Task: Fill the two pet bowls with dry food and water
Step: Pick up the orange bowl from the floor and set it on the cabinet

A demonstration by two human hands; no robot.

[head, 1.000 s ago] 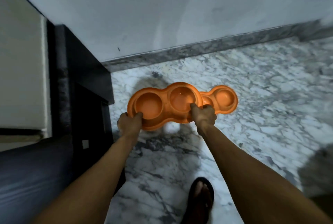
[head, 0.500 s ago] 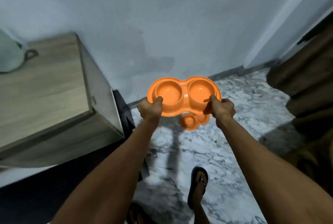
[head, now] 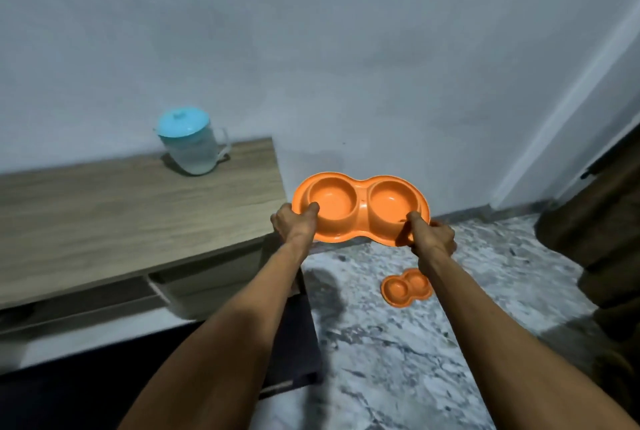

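Note:
An orange double pet bowl (head: 362,206) with two round empty wells is held up in the air in front of the wall. My left hand (head: 294,227) grips its left rim and my right hand (head: 433,239) grips its right rim. A second orange double pet bowl (head: 407,287) lies on the marble floor below, just under my right forearm. A clear jug with a turquoise lid (head: 190,144) stands on the wooden cabinet top (head: 121,218) at the left, near the wall.
The cabinet has an open drawer (head: 194,286) below its top, with a dark block beside it. The marble floor (head: 398,360) spreads to the right. Brown fabric (head: 599,232) hangs at the right edge. A pale wall closes the back.
Both hands have lifted the bowl from floor level to cabinet height. The second bowl stays on the floor. The view has risen, bringing the cabinet top and jug into sight.

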